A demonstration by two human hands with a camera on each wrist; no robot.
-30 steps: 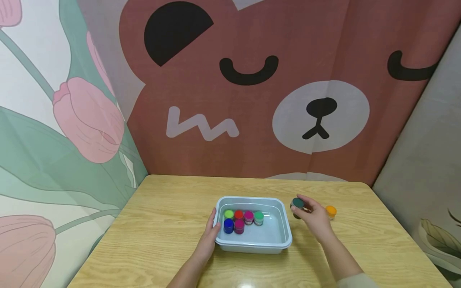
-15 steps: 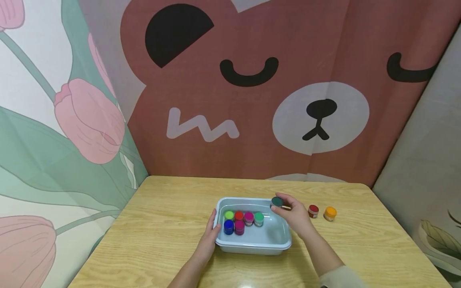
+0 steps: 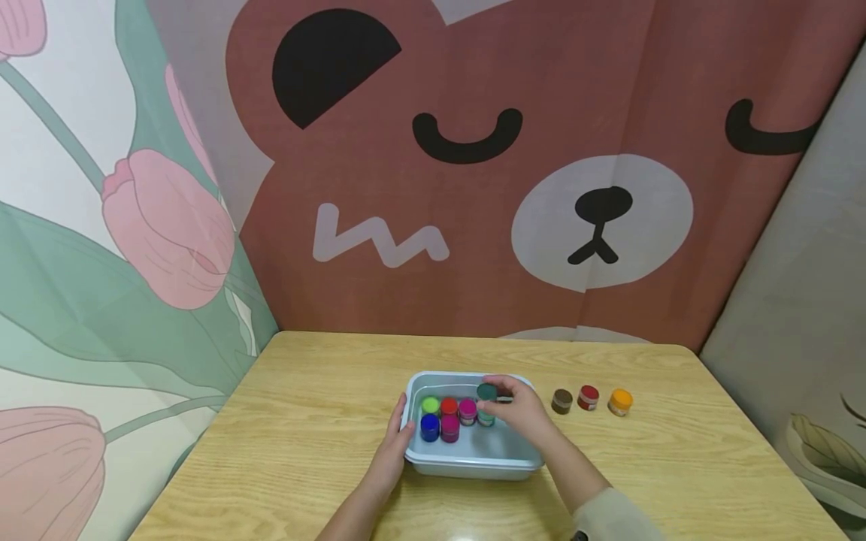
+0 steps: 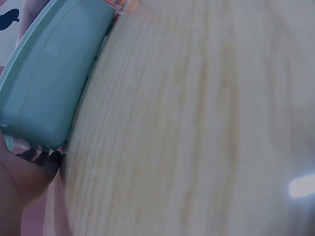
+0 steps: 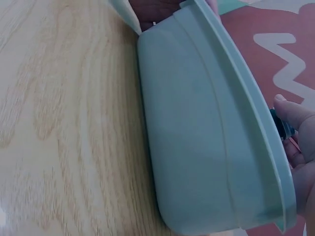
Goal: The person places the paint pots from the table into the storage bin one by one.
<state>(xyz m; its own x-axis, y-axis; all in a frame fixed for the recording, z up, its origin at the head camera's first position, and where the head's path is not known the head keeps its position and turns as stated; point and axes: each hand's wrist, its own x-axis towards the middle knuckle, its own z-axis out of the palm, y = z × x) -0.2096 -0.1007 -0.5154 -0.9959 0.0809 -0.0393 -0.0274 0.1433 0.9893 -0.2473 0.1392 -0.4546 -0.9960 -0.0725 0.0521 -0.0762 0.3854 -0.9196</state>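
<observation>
A light blue plastic tub point(image 3: 476, 464) stands on the table with several small paint pots inside. Their lids are lime, red, magenta, blue and mint green. My left hand point(image 3: 389, 451) grips the tub's left end, thumb at the rim and fingers along the outside, also seen low in the left wrist view. Over the tub, my right hand point(image 3: 524, 412) pinches a dark green-lidded paint pot point(image 3: 486, 391) between thumb and fingers. This pot overlaps the mint green one in the head view. The right wrist view shows the dark green pot point(image 5: 283, 125) beyond the tub's rim.
To the tub's right, a brown paint pot point(image 3: 561, 401), a dark red one point(image 3: 588, 397) and an orange one point(image 3: 620, 402) stand in a row on the wooden table point(image 3: 325, 406). A curtain with a bear print point(image 3: 473, 285) hangs behind the table's back edge.
My right hand has carried the dark green pot leftward from beside the tub to above the pots inside. The brown and dark red pots are now uncovered. My left hand stays put.
</observation>
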